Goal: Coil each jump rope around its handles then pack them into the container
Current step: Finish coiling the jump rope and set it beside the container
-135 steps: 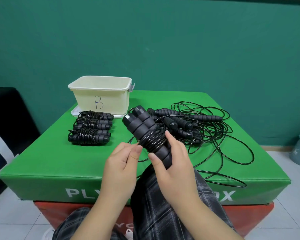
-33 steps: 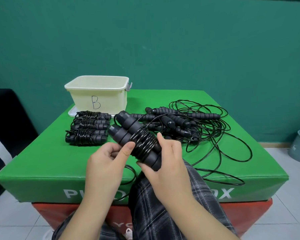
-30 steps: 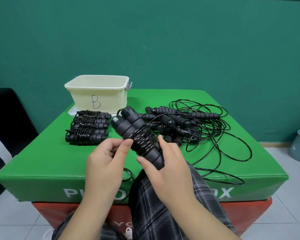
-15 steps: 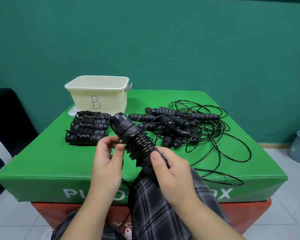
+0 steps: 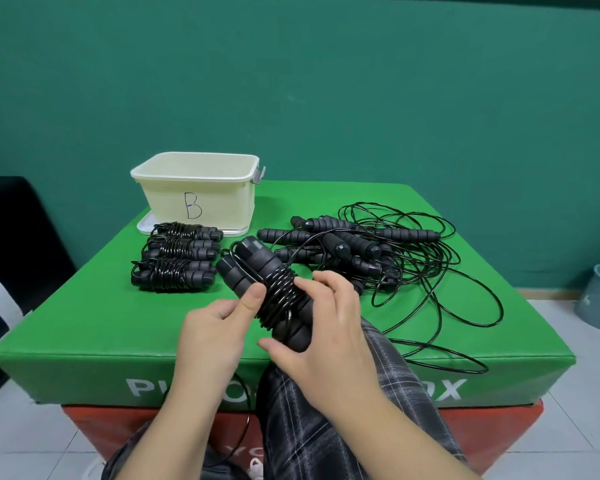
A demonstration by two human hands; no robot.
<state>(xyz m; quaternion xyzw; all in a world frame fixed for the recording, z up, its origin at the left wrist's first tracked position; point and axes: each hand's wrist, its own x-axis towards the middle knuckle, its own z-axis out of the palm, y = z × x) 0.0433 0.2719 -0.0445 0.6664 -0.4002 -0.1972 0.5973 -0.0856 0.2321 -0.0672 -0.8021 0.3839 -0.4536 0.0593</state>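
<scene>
right hand gripping paired handles, left hand pinching cord coils, container behind on counter

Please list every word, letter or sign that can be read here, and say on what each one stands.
"B": handwritten on the front wall of the cream plastic container.
"PL" and "OX": white print on the front of the green padded box; its middle letters are hidden by the arms.
Red base: lettering hidden, unreadable.
</scene>
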